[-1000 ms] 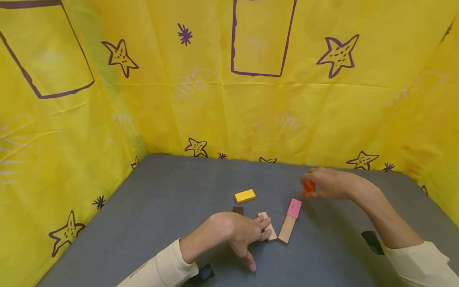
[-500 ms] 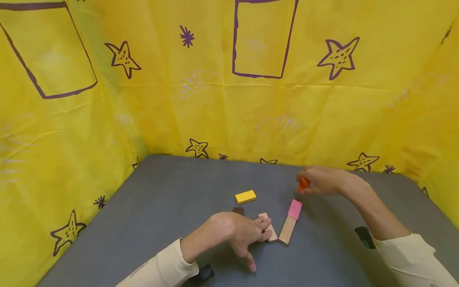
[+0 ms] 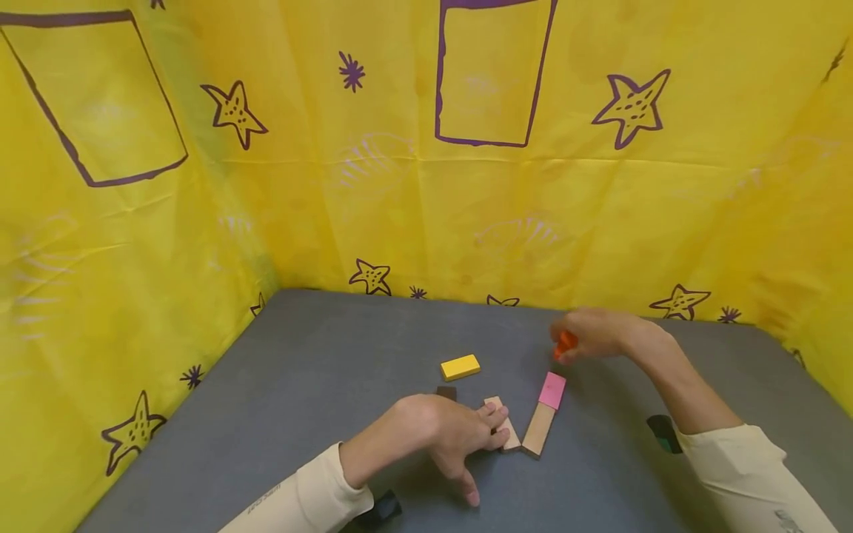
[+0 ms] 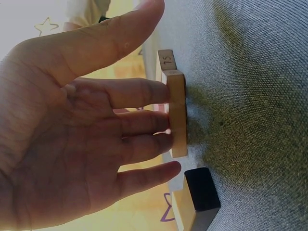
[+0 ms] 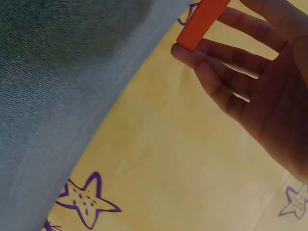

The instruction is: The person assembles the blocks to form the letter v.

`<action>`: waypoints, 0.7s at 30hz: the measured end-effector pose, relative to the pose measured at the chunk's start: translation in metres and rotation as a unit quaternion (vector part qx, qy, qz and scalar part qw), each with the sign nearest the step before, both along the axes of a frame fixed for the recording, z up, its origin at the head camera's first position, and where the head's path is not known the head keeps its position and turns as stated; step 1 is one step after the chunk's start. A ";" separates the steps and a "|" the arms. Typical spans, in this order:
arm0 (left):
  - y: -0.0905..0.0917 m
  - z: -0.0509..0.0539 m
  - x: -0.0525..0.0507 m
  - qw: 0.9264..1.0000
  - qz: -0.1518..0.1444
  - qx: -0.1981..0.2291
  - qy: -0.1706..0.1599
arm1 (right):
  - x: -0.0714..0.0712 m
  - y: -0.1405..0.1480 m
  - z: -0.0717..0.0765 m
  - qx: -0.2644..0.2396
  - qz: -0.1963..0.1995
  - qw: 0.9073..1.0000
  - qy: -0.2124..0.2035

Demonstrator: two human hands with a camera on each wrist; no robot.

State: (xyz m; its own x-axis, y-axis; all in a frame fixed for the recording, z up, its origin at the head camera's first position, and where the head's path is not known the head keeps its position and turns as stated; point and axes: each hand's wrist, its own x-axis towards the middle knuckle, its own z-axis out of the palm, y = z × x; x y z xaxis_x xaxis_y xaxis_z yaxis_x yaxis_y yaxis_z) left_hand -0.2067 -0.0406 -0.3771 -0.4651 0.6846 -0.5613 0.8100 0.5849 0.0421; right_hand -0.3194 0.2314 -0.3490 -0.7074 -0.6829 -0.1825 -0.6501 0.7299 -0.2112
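1. An orange-red block [image 5: 202, 26] is pinched between the thumb and fingertips of the right hand [image 3: 594, 334], and appears to be held above the gray table [image 3: 346, 333], just beyond the pink block [image 3: 552, 390].
2. The left plain wooden block [image 4: 179, 115] is touched by the fingertips of the left hand [image 3: 458, 437]; those fingers are straight and slightly spread, with the thumb held well apart. How hard the block is pressed cannot be told.
3. A V is formed with the right plain wooden block [image 3: 538, 431], the near ends being met; its far end is touched by the pink block.
4. The dark brown block [image 3: 446, 392] is partly hidden by the left hand; the yellow block [image 3: 460, 367] is placed farther off.
5. The V could be skewed if the left fingertips are dragged sideways.
6. The pink block could be knocked out of line if the orange-red block is lowered too near it.
7. The dark brown block could be nudged by the little finger, which is held close by.
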 end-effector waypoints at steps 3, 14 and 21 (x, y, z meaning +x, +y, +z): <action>0.001 0.000 0.000 1.000 0.000 0.002 -0.003 | -0.002 0.001 -0.005 0.006 -0.007 1.000 -0.012; 0.003 -0.001 0.001 1.000 -0.006 -0.004 0.009 | -0.007 -0.003 -0.012 0.025 -0.014 0.999 -0.030; 0.003 0.000 0.002 1.000 -0.006 -0.003 0.015 | -0.009 -0.003 -0.015 0.043 -0.016 0.998 -0.033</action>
State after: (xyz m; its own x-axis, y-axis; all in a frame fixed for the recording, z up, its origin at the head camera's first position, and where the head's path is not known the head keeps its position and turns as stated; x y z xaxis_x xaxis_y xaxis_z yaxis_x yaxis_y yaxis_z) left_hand -0.2048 -0.0374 -0.3773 -0.4732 0.6867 -0.5519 0.8181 0.5750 0.0141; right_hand -0.3285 0.2284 -0.3642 -0.7127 -0.6405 -0.2859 -0.6132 0.7669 -0.1893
